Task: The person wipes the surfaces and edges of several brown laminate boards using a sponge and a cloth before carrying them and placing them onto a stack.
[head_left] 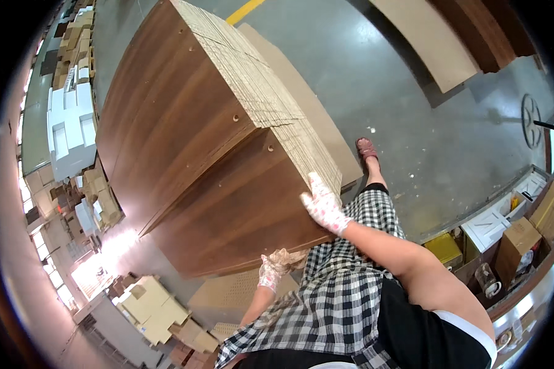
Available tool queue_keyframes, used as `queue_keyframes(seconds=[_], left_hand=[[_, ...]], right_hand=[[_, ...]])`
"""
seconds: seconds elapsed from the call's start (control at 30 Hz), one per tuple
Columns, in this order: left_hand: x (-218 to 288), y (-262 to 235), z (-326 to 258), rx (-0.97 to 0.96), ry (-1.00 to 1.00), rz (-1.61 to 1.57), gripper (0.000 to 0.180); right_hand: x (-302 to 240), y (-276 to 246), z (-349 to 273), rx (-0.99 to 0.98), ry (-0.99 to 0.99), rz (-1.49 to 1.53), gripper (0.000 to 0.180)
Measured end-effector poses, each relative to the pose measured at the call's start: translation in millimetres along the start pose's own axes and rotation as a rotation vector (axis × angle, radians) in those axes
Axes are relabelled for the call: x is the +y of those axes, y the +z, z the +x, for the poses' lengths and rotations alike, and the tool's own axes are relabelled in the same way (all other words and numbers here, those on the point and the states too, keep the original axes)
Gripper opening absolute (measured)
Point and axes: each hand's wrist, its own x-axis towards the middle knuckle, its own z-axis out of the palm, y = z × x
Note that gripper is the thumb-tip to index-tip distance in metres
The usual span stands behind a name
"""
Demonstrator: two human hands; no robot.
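Observation:
A tall stack of wooden panels (pixel 184 117) stands in front of me, with reddish-brown, glossy top faces and pale layered edges. Small round holes dot the top faces near the edge. The nearer top panel (pixel 246 203) lies a little lower than the one beyond it. My right hand (pixel 325 206), in a white glove with a pink pattern, rests on the near right corner with its fingers stretched along the edge. At the near edge, my left hand (pixel 269 273), gloved alike, is closed on a crumpled tan cloth (pixel 282 261). Its fingertips are partly hidden.
A perforated board (pixel 228 295) lies low beside my left arm. Cream panels (pixel 151 307) are stacked farther left. At right, a bench (pixel 523 270) holds boxes, a yellow container (pixel 443 248) and a mug. More boards (pixel 431 43) stand at the upper right.

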Motion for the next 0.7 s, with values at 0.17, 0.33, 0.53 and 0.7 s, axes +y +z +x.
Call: queue_keyframes(seconds=[0.17, 0.33, 0.53, 0.7], left_hand=[[21, -70, 2, -0.304, -0.142, -0.068, 0.044], [24, -67, 3, -0.371, -0.134, -0.102, 0.052], [10, -8, -2, -0.235, -0.089, -0.203, 0.058], [14, -22, 0, -0.314, -0.097, -0.156, 0.060]], right_hand=[[11, 9, -4, -0.085, 0.000, 0.094, 0.065], [-2, 12, 1, 0.044, -0.162, -0.029, 0.064], [-3, 18, 0, 0.059, -0.134, 0.134, 0.062], [10, 22, 2, 0.136, -0.156, 0.086, 0.061]])
